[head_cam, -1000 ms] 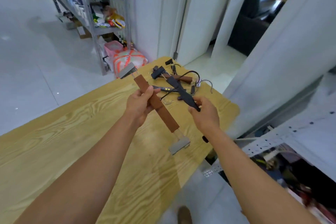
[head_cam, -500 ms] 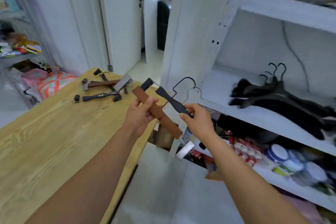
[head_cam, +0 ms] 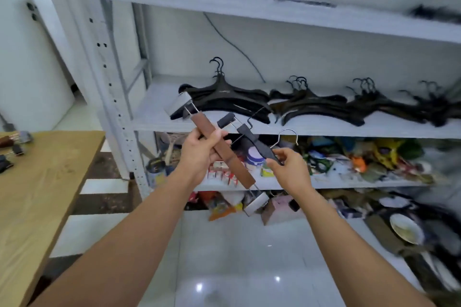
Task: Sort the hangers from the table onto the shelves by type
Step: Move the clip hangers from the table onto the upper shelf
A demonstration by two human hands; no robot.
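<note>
My left hand (head_cam: 203, 154) grips a brown wooden clip hanger (head_cam: 233, 161) by the middle of its bar, which slants from upper left to lower right with a metal clip at each end. My right hand (head_cam: 289, 168) pinches a black clip hanger (head_cam: 253, 138) at its lower end; a silver wire hook (head_cam: 289, 134) rises beside it. Both hangers are held in front of the white shelf unit (head_cam: 299, 128). Several stacks of black suit hangers (head_cam: 232, 99) lie on its middle shelf. A few clip hangers (head_cam: 12, 148) remain on the wooden table (head_cam: 37, 194) at left.
The lower shelves are crammed with coloured packets, toys and boxes (head_cam: 349, 159). A perforated white upright (head_cam: 112, 77) stands between table and shelves. A plate (head_cam: 406, 229) and dark bags lie on the floor at right. Glossy white floor tiles (head_cam: 237, 257) lie below my arms.
The view has swung right from the table to face the shelves. Both hands carried their hangers along, keeping the same grips, and now hold them before the middle shelf.
</note>
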